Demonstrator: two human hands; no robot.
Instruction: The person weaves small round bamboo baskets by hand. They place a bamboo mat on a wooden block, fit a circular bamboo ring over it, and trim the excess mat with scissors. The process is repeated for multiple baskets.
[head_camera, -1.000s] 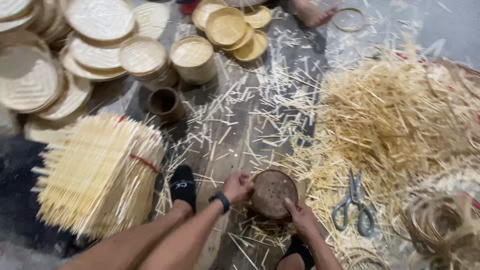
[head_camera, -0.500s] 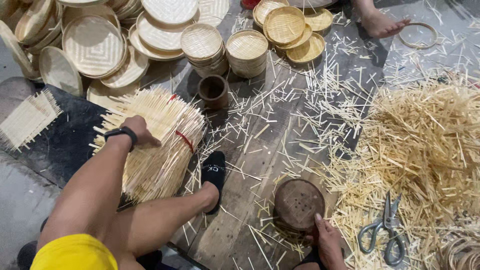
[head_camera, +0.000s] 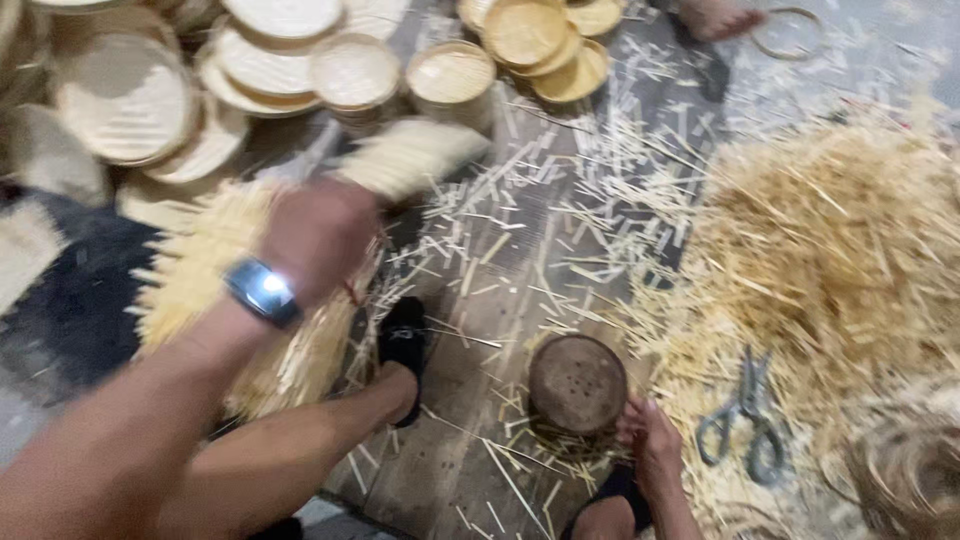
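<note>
Left hand (head_camera: 318, 238), blurred, clenched on handful of bamboo strips (head_camera: 410, 160), raised above tied strip bundle (head_camera: 250, 320) on floor. Right hand (head_camera: 650, 440) resting fingers against round dark wooden block (head_camera: 577, 383); grip cannot be told. Scissors (head_camera: 745, 420) lying just right, on loose strip heap (head_camera: 830, 240).

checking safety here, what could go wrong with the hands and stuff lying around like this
The left hand lifts a fistful of bamboo strips off the bundle; blurred, its grip may be loose and strips could spill. The right hand steadies the round block near open scissors. Loose splinters litter the floor by the black-socked foot.
</note>
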